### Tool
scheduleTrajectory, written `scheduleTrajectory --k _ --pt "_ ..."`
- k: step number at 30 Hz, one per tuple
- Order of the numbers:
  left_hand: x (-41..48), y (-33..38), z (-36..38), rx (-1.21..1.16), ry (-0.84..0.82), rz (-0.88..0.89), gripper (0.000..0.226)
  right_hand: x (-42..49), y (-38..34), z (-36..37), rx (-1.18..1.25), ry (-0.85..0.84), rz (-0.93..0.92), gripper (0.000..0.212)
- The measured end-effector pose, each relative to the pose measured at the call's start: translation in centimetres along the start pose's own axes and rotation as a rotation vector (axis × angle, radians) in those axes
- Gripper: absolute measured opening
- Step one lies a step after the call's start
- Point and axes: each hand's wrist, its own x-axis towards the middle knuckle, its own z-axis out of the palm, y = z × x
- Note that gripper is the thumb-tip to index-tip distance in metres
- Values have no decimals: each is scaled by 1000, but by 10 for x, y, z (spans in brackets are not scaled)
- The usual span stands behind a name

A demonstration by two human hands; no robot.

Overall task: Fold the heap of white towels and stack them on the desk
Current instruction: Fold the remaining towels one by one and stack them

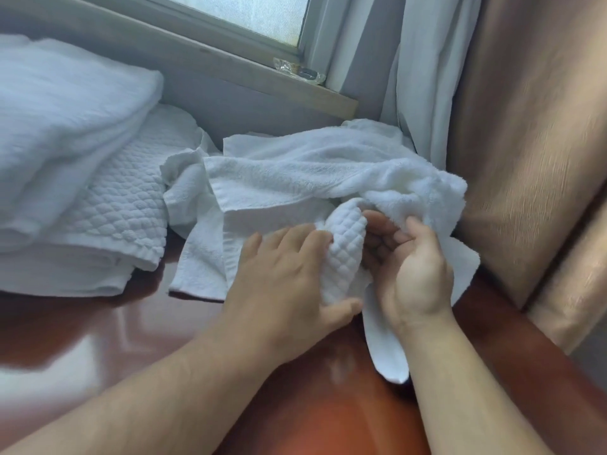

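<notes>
A glossy reddish-brown wooden desk (108, 326) fills the lower part of the view, its polished top throwing back pale patches of window light. On the right, a tan padded fabric panel (532, 142) stands against the desk's edge, blurred in the picture. On the left of the desk lies a stack of folded white towels (65, 142); a quilted one is sandwiched between plain ones, and the stack reaches back to the wall. In the middle, at the desk's far side, sprawls the loose heap of white terry towels (312, 165), crumpled and overlapping, one flat corner lying out toward the near edge. Behind the heap hangs a pale grey pleated curtain (420, 60), and left of it is a window with frosted glass (249, 8) above a worn wooden sill (230, 70).

The left hand (282, 280) and right hand (417, 274) meet at the near edge of the heap, around a white towel with a quilted diamond texture (345, 244). The left hand's fingers curl over the bunched cloth, the thumb beneath it. The right hand, palm turned inward, has its fingers curled against the towel's other side, and a tail of white cloth trails out below its palm onto the desk. A crumpled clear plastic wrapper (299, 71) sits at the sill's right end.
</notes>
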Motion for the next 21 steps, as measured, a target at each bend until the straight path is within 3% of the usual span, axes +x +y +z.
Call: scheduleTrajectory --k 2,5,7,10,13,16,21 --pt "4 -1 0 -44 44 -53 42 0 -3 -2 -22 -30 -2 55" --pt "9 -5 -2 -295 155 -154 13 2 -3 -4 -79 79 -71 54" --pt "9 -9 -7 -570 156 -221 12 4 1 -6 -128 154 -112 55" --pt "8 -12 -15 -792 213 -249 20 9 5 -12 -148 196 -91 58" --pt "8 -11 -17 -875 239 -228 21 15 5 -20 -51 246 -66 55" --pt "11 -10 -21 -942 282 -181 26 17 5 -27 41 186 -83 60" --pt "12 -11 -26 -1040 285 -223 27 12 4 -24 -82 76 -110 69"
